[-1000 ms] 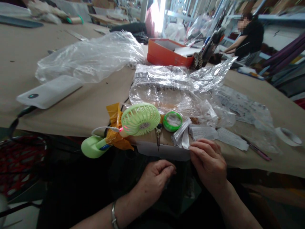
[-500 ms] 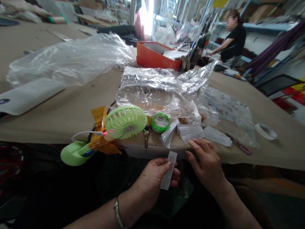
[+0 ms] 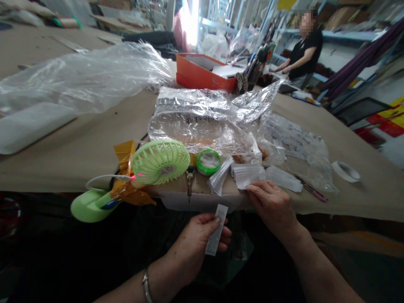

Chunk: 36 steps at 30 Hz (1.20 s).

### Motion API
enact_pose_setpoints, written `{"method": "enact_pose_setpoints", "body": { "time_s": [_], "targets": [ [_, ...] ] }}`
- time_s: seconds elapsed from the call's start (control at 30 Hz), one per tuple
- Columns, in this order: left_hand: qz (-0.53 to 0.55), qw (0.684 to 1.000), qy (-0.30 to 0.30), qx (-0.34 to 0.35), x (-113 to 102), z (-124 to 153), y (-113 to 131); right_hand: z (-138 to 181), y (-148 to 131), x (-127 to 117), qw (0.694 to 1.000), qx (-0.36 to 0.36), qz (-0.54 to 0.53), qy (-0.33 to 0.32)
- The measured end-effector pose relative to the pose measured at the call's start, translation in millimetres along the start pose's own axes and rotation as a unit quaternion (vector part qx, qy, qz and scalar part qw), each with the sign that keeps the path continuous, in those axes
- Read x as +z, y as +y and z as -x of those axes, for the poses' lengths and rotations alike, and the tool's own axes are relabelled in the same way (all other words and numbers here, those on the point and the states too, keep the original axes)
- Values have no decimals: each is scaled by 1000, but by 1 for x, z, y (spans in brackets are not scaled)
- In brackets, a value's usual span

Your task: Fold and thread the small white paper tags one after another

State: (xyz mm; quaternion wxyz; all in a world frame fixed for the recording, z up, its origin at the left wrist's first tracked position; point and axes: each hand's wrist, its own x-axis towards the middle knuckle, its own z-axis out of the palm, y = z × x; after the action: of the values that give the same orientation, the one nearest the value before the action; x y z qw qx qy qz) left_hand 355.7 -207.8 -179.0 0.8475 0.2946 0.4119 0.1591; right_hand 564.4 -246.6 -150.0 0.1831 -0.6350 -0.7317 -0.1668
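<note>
My left hand, below the table edge, is closed on a narrow white label strip, with the thumb on top. My right hand is at the table's front edge, thumb and fingers pinched together on the near edge of a printed paper label in a fanned stack. A second fan of printed labels lies just right of it. To the left sits a pile of folded whitish strips. Beside that stands a round green-rimmed tub with whitish contents.
A green handheld fan wrapped in orange tape leans over the table edge. Clear plastic bags lie behind the labels. A tape roll and a pinkish slim tool are at right, an orange box behind. A person stands farther back.
My right hand has moved onto the label stack, and its thumb and fingers have closed on a label's edge. My left hand still holds its strip. The view has shifted slightly.
</note>
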Motion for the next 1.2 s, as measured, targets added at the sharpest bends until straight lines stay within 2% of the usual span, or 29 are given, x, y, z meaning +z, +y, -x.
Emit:
{"method": "enact_pose_setpoints", "body": {
  "time_s": [0.17, 0.4, 0.63, 0.73, 0.83, 0.93, 1.0, 1.1, 1.2],
  "targets": [
    [1, 1000, 3, -5, 2, 1, 0, 3, 8, 3, 999, 10, -48, 11],
    [1, 1000, 1, -6, 6, 1, -3, 5, 3, 9, 994, 49, -81, 58],
    [9, 1000, 2, -14, 8, 3, -1, 15, 10, 13, 980, 85, -157, 92],
    [16, 1000, 2, -26, 11, 3, 1, 21, 7, 7, 970, 106, -173, 132],
    [44, 998, -5, -41, 16, 3, 4, 25, -15, -3, 966, 59, -198, 157],
    [110, 992, -55, -24, 20, 4, 6, 29, -50, -8, 965, -34, -240, 96],
    [159, 985, -68, -9, 20, 4, 6, 32, -70, -6, 965, -66, -248, 62],
    [209, 977, -30, -8, 18, 4, 2, 37, -86, 2, 966, -84, -236, 57],
    [217, 976, -9, 0, 12, 5, -5, 36, -89, 10, 963, -118, -227, 83]
  ]
}}
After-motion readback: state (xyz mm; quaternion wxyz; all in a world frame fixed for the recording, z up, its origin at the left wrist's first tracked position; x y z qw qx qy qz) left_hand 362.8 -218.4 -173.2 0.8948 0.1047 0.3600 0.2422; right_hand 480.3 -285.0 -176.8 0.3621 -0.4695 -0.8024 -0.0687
